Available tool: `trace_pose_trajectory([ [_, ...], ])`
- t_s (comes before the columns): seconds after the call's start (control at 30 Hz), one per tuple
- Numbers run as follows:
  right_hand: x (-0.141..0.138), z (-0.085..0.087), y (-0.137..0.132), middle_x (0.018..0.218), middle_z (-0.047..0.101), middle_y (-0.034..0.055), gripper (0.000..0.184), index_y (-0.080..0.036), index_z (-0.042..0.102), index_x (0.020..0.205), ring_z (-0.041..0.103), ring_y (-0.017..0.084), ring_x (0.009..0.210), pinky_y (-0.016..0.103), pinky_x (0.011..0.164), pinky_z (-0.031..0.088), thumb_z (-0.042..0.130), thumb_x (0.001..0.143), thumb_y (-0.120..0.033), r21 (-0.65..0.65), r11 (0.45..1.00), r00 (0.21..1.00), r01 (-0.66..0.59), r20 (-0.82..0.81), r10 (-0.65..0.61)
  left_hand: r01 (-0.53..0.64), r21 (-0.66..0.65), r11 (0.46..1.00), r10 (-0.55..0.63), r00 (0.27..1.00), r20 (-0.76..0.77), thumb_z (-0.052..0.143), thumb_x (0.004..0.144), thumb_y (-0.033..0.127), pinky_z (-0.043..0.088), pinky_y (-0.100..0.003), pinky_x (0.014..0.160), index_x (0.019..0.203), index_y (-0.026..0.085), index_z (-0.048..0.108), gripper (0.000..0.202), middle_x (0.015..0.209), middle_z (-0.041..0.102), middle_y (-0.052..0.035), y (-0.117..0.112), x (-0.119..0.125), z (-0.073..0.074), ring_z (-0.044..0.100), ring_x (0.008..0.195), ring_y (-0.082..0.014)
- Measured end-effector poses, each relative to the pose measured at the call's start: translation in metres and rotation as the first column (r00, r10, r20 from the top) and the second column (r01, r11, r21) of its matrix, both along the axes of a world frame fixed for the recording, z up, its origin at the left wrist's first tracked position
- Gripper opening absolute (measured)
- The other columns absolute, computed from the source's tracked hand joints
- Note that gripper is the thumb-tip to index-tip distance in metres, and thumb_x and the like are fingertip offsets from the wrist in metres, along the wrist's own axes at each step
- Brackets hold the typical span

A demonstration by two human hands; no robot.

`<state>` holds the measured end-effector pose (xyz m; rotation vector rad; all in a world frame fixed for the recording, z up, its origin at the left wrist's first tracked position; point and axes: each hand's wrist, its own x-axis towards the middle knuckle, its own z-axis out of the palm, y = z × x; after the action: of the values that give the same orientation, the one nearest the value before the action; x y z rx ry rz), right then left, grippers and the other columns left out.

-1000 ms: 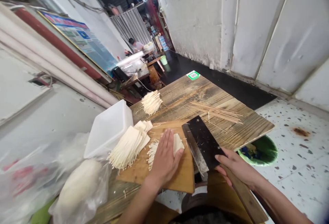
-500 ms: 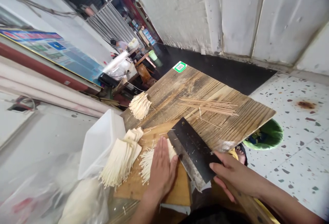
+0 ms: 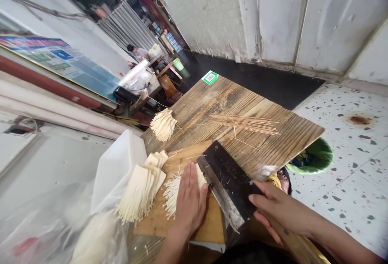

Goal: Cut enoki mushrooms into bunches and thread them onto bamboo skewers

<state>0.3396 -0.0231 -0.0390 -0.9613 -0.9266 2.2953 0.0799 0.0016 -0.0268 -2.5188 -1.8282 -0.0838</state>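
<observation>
My left hand (image 3: 190, 197) lies flat over a bunch of enoki mushrooms (image 3: 172, 193), fingers stretched out and pressing it to the wooden cutting board (image 3: 209, 223). The cut root end shows beyond the fingers. My right hand (image 3: 269, 201) grips a cleaver (image 3: 228, 179) by its handle. Its dark, wide blade, dotted with scraps, is tilted beside the bunch's root end; whether it touches is unclear. Left of my left hand, a stack of sliced enoki slabs (image 3: 142, 189) rests on the board's edge.
Thin wooden skewers (image 3: 245, 124) and another enoki pile (image 3: 163, 124) lie on the wooden table (image 3: 260, 106). A white plastic box (image 3: 112, 171) stands left, near a plastic bag (image 3: 100, 235) of pale contents. A green-lined bin (image 3: 318, 157) is below right; a person (image 3: 138, 52) sits far back.
The cleaver has shifted slightly down and right, away from the bunch's root end. My left hand stays on the enoki. The whole view has drifted a little.
</observation>
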Motion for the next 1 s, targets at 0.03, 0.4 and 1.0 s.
trace_pose_trajectory([
  [0.03, 0.000, 0.000, 0.000, 0.047, 0.048, -0.0115, 0.016, -0.023, 0.037, 0.081, 0.042, 0.006, 0.028, 0.015, 0.031, 0.028, 0.043, 0.088, -0.036, -0.006, 1.000, 1.000, -0.003, 0.004, 0.003, -0.001, 0.003, 1.000, 0.001, 1.000, 0.000, 0.028, 0.097, 0.029, 0.025, -0.054, 0.114, 0.149, 0.020, -0.010, 0.064, 0.157, 0.015, -0.0143, 0.000, 0.000, 0.000, 0.013, 0.144, -0.0249],
  [0.4, 0.000, -0.007, -0.005, 0.049, 0.048, -0.0103, 0.018, -0.023, 0.040, 0.080, 0.047, 0.008, 0.030, 0.017, 0.029, 0.037, 0.040, 0.089, -0.039, -0.003, 1.000, 0.998, -0.021, 0.055, 0.021, 0.019, 0.047, 0.999, -0.020, 1.000, 0.012, 0.029, 0.097, 0.030, 0.024, -0.051, 0.115, 0.149, 0.020, -0.007, 0.064, 0.157, 0.015, -0.0128, -0.001, 0.000, -0.003, 0.015, 0.144, -0.0252],
  [1.0, -0.015, 0.012, 0.014, 0.046, 0.047, -0.0110, 0.017, -0.022, 0.039, 0.075, 0.046, 0.006, 0.028, 0.015, 0.029, 0.034, 0.045, 0.084, -0.034, 0.058, 0.998, 0.999, -0.021, 0.050, 0.018, -0.004, 0.045, 0.999, 0.002, 0.999, 0.045, 0.028, 0.097, 0.031, 0.025, -0.053, 0.114, 0.149, 0.019, -0.007, 0.064, 0.156, 0.018, -0.0143, -0.002, 0.001, -0.009, 0.014, 0.144, -0.0258],
])
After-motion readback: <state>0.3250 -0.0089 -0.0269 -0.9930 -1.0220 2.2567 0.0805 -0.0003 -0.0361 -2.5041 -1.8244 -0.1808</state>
